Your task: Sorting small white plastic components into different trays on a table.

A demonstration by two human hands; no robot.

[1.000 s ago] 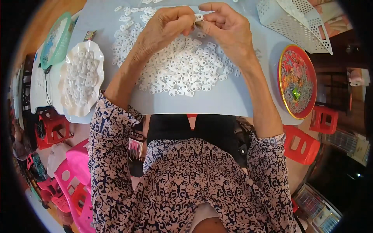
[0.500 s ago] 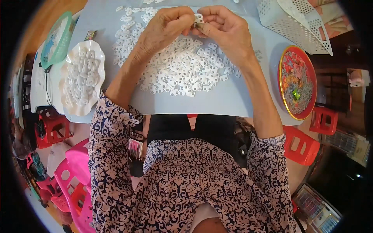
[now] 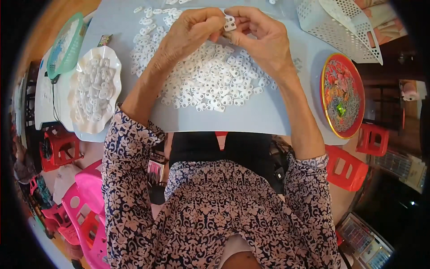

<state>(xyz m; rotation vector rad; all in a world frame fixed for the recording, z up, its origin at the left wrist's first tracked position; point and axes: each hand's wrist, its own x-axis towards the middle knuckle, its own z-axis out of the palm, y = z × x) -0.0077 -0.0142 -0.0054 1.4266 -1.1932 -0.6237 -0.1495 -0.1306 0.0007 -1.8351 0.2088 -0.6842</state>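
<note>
Both my hands meet at the top middle of the view, over a pale blue table [image 3: 251, 119]. My left hand [image 3: 190, 31] and my right hand [image 3: 262, 38] pinch one small white plastic piece [image 3: 230, 22] between their fingertips. Under and below the hands lies a wide heap of several small white plastic pieces [image 3: 210, 76], spread loosely on the table. My forearms in patterned sleeves run down from the hands to the lower edge.
A white scalloped dish [image 3: 94, 89] with more white pieces sits at the left, a green basket [image 3: 65, 45] behind it. A red round tray [image 3: 342, 101] with small metal parts lies right, a white perforated basket [image 3: 340, 29] at the top right. Red and pink stools [image 3: 349, 168] stand below.
The hands stay together at the same spot. The fingers have shifted slightly on the small white piece, which now shows more clearly between the fingertips.
</note>
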